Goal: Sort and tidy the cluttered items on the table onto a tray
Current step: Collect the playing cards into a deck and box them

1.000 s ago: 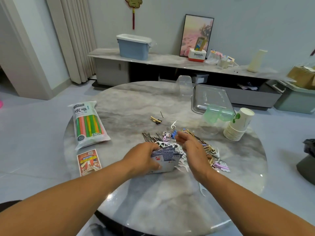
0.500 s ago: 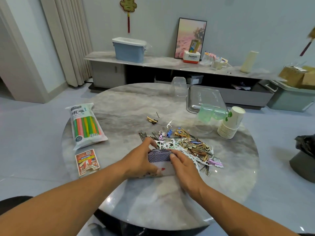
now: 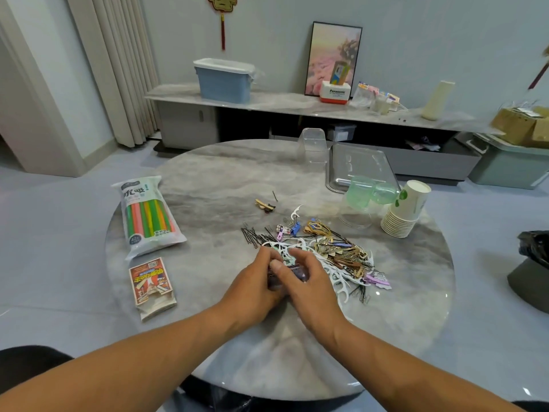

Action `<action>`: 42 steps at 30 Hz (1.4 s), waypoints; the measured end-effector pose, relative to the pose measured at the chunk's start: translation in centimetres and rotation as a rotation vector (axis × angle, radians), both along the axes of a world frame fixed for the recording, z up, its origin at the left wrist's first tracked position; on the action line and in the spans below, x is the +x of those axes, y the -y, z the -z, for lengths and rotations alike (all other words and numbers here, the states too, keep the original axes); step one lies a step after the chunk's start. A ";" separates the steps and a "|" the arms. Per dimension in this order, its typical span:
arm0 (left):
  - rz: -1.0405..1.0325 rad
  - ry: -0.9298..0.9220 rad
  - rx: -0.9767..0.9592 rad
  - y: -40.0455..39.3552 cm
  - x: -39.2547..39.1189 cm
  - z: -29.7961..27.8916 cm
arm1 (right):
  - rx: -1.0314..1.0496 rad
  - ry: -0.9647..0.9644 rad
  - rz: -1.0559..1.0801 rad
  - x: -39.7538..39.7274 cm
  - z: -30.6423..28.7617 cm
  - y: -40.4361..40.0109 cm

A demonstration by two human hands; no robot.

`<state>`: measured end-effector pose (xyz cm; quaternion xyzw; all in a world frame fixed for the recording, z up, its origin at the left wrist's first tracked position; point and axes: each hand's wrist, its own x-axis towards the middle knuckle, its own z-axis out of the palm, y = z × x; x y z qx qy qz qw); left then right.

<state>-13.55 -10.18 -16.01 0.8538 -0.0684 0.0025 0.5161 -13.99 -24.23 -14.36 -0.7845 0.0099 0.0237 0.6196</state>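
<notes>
My left hand (image 3: 254,285) and my right hand (image 3: 309,281) meet over the near middle of the round marble table (image 3: 208,179). Between them they grip a deck of blue-backed playing cards (image 3: 292,270), mostly hidden by the fingers. Just beyond lies a heap of hair clips, bobby pins and white floss picks (image 3: 329,248). A metal tray (image 3: 359,165) sits at the table's far right edge.
A pack of coloured straws (image 3: 147,215) and an open card box (image 3: 151,285) lie at the left. A stack of paper cups (image 3: 405,208), green plastic cups (image 3: 370,193) and a clear container (image 3: 312,145) stand near the tray. A loose gold clip (image 3: 264,205) lies mid-table.
The fanned cards have been squared into a compact deck. My right hand came off the clip heap and closed onto the deck beside my left hand.
</notes>
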 end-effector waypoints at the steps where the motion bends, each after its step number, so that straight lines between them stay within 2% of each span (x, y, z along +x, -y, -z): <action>1: -0.002 -0.016 0.020 0.1 0.0 0.2 | 0.024 -0.020 0.024 0.1 0.0 0.0; 5: -0.015 -0.073 0.030 -0.5 0.4 0.4 | 0.068 -0.128 0.220 0.6 -0.3 0.1; 8: -0.029 -0.040 0.016 -0.8 0.9 0.3 | 0.166 -0.175 0.309 1.8 -0.2 0.8; 10: -0.035 -0.006 0.096 -0.9 1.1 0.3 | 0.251 -0.259 0.322 2.2 0.0 1.2; 12: -0.009 0.012 0.194 -0.9 1.1 0.2 | 0.225 -0.301 0.286 2.1 0.5 1.3; 15: 0.053 0.073 0.363 -0.8 0.8 0.1 | -0.039 -0.189 0.209 1.6 0.8 1.1; 17: 0.054 0.091 0.424 -0.7 0.7 -0.1 | -0.122 -0.100 0.206 1.2 0.4 0.8; 19: 0.046 0.087 0.440 -0.6 0.6 -0.2 | -0.082 -0.018 0.221 0.7 -0.2 0.8; 21: 0.043 0.091 0.446 -0.6 0.4 -0.4 | -0.069 0.120 0.109 0.0 -0.6 0.7; 23: 0.046 0.106 0.439 -0.5 0.2 -0.5 | -0.222 0.224 -0.043 -0.4 -0.5 0.4; 25: 0.052 0.115 0.427 -0.4 0.0 -0.6 | -0.365 0.234 -0.095 -0.7 0.1 -0.1; 27: 0.067 0.122 0.461 -0.4 0.0 -0.5 | -0.334 0.216 -0.039 -0.7 0.4 -0.3; 31: 0.125 0.173 0.678 0.0 0.0 0.0 | -0.110 0.133 0.153 0.1 -0.1 0.5; 36: 0.112 0.202 0.717 0.3 -0.1 0.6 | 0.173 -0.096 0.317 0.6 0.2 0.7; 38: 0.093 0.196 0.715 0.2 0.0 0.6 | 0.156 -0.126 0.319 0.5 0.1 0.6; 42: 0.068 0.184 0.694 0.1 0.1 0.6 | -0.095 -0.072 0.265 0.3 0.4 0.8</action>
